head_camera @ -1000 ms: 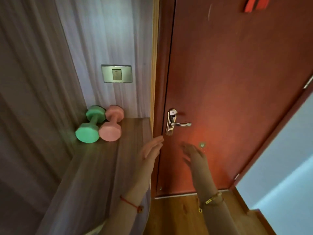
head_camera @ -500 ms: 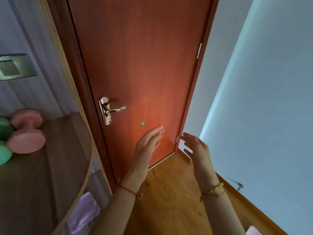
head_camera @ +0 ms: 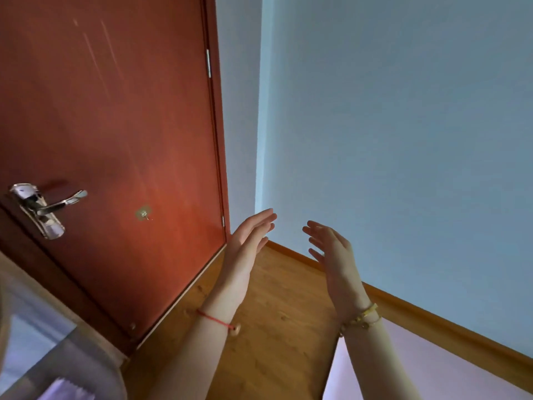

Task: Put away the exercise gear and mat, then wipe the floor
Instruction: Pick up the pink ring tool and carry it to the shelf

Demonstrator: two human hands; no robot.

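our left hand (head_camera: pixel 245 245) and right hand (head_camera: pixel 331 251) are raised with fingers straight and loose, grasping nothing, near the red-brown wooden door (head_camera: pixel 129 125) and pale blue wall (head_camera: pixel 403 140). we judge the mat comes next, so we should keep both hands free while turning. the honey-coloured wooden plank floor (head_camera: pixel 274 327) lies below them, knotty and matt; no gear or mat shows
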